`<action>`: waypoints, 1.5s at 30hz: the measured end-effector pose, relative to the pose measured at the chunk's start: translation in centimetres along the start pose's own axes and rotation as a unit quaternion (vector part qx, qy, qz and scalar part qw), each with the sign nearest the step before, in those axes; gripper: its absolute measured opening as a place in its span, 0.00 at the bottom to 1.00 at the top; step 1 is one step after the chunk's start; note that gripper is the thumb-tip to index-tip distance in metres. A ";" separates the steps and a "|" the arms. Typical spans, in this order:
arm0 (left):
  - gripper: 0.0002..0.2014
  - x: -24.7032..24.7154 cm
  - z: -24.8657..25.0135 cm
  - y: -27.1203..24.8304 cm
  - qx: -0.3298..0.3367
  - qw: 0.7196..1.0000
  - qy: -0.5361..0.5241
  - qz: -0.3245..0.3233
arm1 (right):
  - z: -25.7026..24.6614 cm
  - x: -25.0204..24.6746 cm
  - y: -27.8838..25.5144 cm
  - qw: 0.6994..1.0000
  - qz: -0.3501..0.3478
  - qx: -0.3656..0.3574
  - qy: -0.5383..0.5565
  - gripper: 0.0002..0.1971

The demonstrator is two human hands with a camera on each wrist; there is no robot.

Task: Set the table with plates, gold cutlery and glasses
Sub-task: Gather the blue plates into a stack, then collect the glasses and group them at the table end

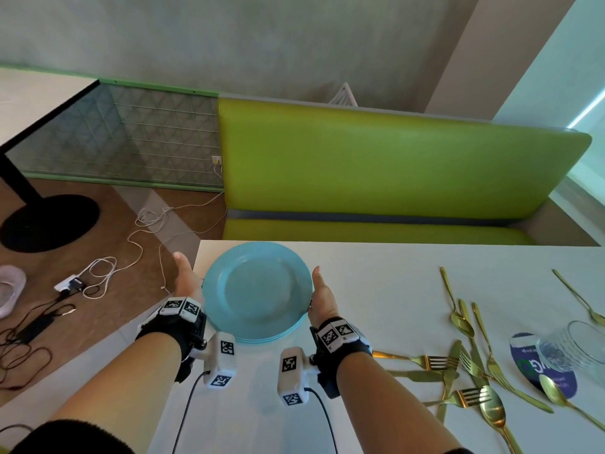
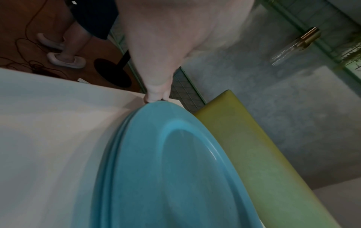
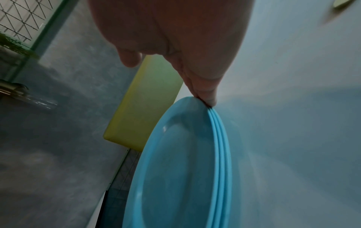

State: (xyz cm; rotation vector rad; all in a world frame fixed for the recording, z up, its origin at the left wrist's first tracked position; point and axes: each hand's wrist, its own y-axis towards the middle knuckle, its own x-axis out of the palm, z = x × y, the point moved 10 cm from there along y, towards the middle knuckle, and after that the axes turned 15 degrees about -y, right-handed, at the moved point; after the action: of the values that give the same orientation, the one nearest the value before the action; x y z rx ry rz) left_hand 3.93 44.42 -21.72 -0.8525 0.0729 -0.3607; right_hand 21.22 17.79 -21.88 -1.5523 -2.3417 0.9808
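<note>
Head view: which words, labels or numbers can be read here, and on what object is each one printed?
Round blue coaster under the glass: printed text, upside down and too blurred to read.
Wrist camera tags: black-and-white square codes, no words.
Blue plates, gold cutlery: no text.

Stacked blue plates at table corner

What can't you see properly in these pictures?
- Left hand: in the head view the stack of blue plates hides its fingers.
- Right hand: the same there; in the right wrist view the fingertips meet the plates' edge, but the grip underneath is hidden.
- Drinking glass: cut off by the right edge of the head view.
- Blue round mat: its print is too small to read, partly covered by the glass and gold cutlery.
</note>
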 end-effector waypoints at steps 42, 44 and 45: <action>0.53 50.0 -34.1 -40.8 0.206 0.771 0.439 -0.412 | 16.1 -64.9 -20.1 0.945 0.279 0.147 -0.086 0.10; 0.53 50.8 -34.7 -40.9 0.213 0.768 0.435 -0.418 | 16.1 -65.5 -19.3 0.939 0.291 0.143 -0.116 0.14; 0.53 51.2 -34.8 -40.9 0.219 0.767 0.434 -0.418 | 16.1 -65.7 -18.9 0.936 0.297 0.140 -0.128 0.16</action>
State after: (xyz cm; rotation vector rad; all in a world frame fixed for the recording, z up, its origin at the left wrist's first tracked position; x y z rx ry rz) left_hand 33.18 -22.70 -9.98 -0.1314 0.4582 -1.5519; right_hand 28.54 -50.88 -8.96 -2.1567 -1.7629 1.6479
